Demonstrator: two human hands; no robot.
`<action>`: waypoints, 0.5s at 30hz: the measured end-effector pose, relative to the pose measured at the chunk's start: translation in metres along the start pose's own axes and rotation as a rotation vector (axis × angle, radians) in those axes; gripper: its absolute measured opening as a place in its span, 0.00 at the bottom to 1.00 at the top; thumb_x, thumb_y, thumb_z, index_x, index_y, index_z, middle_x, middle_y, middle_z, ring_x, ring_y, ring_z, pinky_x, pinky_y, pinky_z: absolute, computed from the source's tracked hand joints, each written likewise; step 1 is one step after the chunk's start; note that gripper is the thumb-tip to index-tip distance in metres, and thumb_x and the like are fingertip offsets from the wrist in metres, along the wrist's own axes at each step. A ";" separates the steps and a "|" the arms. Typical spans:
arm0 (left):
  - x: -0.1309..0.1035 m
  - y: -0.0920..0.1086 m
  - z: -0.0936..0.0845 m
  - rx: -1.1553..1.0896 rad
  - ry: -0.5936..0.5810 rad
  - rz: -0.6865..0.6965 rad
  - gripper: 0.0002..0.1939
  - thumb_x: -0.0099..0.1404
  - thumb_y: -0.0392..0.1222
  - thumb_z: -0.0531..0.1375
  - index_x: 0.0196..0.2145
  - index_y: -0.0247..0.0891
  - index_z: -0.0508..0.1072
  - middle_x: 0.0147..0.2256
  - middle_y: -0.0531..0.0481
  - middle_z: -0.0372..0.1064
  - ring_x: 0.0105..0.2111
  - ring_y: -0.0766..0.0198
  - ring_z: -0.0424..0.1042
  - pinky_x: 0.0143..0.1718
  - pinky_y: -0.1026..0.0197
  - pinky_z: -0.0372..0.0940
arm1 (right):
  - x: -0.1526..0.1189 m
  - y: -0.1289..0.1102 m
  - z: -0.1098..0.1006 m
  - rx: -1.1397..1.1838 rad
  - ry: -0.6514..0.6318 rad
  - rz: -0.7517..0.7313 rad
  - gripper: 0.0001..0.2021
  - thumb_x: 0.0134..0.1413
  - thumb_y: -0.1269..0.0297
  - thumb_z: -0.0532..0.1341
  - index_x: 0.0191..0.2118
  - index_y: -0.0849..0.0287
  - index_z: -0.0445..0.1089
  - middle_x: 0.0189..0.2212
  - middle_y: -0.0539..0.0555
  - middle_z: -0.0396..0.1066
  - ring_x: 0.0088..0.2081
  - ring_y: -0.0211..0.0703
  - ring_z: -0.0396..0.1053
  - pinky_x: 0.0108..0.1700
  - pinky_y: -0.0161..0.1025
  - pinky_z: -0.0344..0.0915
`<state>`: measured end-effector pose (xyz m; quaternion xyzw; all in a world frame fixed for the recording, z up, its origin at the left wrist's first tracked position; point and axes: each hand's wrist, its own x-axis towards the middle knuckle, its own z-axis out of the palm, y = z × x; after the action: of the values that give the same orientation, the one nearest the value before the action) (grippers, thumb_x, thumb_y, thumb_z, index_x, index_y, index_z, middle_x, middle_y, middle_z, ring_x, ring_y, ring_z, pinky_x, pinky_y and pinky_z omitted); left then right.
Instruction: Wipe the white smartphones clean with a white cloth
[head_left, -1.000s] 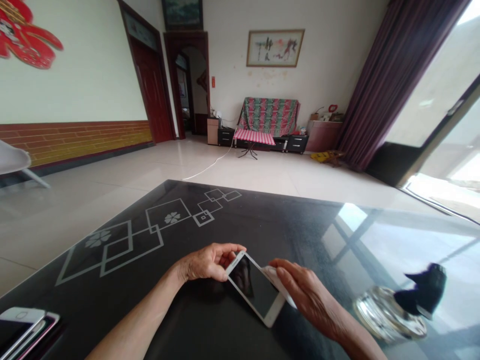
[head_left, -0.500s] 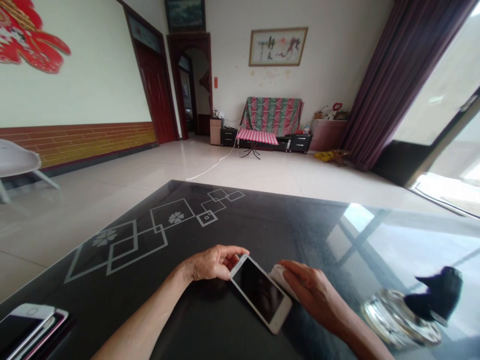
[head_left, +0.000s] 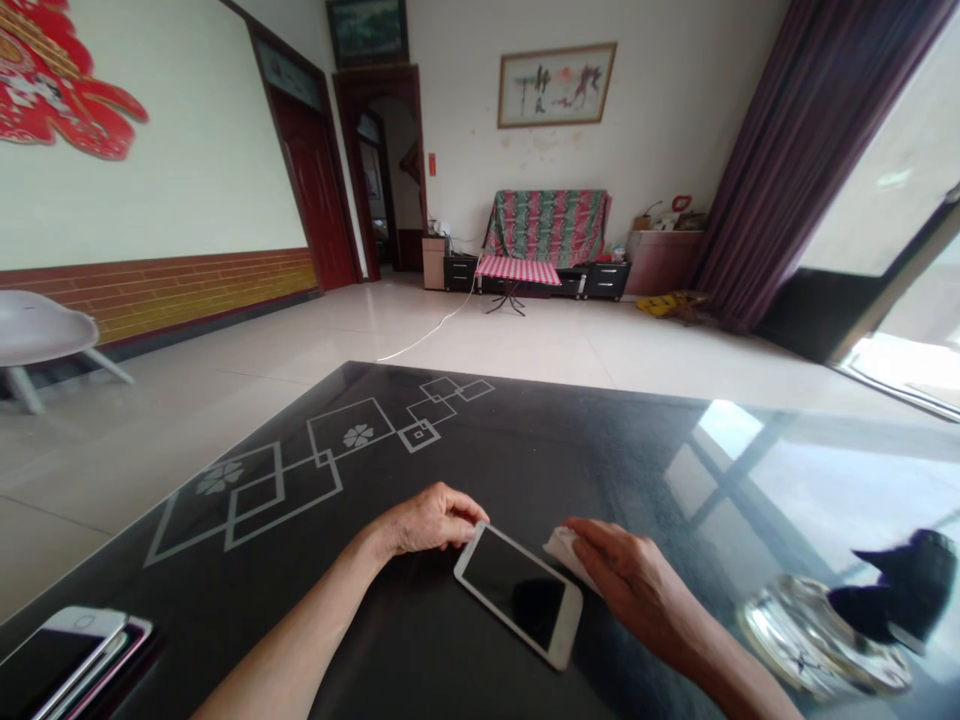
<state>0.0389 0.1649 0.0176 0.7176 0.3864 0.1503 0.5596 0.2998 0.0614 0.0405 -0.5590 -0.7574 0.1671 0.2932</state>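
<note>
1. Compared with the earlier frames, the white phone point(head_left: 517, 595) is now lying flatter, its far end lowered toward the surface point(head_left: 480, 450), and the white cloth point(head_left: 564, 545) is showing slightly apart from its long edge.
2. With my left hand point(head_left: 424, 522), I am keeping the fingers narrow and pinching the far left corner of the white phone, whose dark screen is facing up and whose near end is pointing toward the lower right.
3. With my right hand point(head_left: 634, 575), I am holding the white cloth under fingers that are lying close together; this hand is hovering or resting just beside the phone's right side, and I cannot tell which.
4. At the near left, I am seeing a stack of phones point(head_left: 64, 655), the top one white-framed, sitting on the surface well apart from my left hand and being cut off by the view's edge.
5. At the near right, a clear glass dish point(head_left: 780, 620) is standing on the glossy surface, and a black object point(head_left: 907, 585) is overlapping its right part; I cannot tell what it is.
6. Beyond the surface, a pale chair point(head_left: 45, 330) is standing at left, and a small table point(head_left: 519, 269) is bearing a red-and-white checked cover.
</note>
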 end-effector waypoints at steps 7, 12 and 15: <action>0.000 0.002 -0.002 0.271 0.030 0.074 0.15 0.54 0.38 0.58 0.36 0.34 0.80 0.30 0.52 0.72 0.24 0.70 0.65 0.24 0.69 0.56 | 0.000 0.000 0.000 -0.014 0.009 -0.011 0.16 0.63 0.59 0.50 0.43 0.56 0.74 0.37 0.55 0.77 0.35 0.44 0.74 0.37 0.37 0.66; -0.004 0.010 0.000 0.367 0.041 0.101 0.14 0.54 0.38 0.57 0.36 0.35 0.81 0.30 0.52 0.73 0.26 0.68 0.67 0.25 0.69 0.56 | 0.001 0.000 -0.001 -0.036 0.009 -0.023 0.16 0.63 0.60 0.50 0.45 0.56 0.73 0.37 0.54 0.77 0.36 0.44 0.74 0.38 0.37 0.66; -0.006 0.012 0.000 0.397 0.053 0.117 0.14 0.54 0.37 0.58 0.35 0.37 0.81 0.32 0.52 0.73 0.28 0.67 0.68 0.28 0.69 0.58 | 0.001 0.000 -0.002 -0.042 0.016 -0.021 0.16 0.64 0.60 0.49 0.45 0.57 0.72 0.37 0.54 0.76 0.37 0.44 0.74 0.38 0.37 0.66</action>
<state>0.0397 0.1598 0.0303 0.8307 0.3808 0.1225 0.3871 0.3005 0.0619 0.0421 -0.5584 -0.7642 0.1438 0.2891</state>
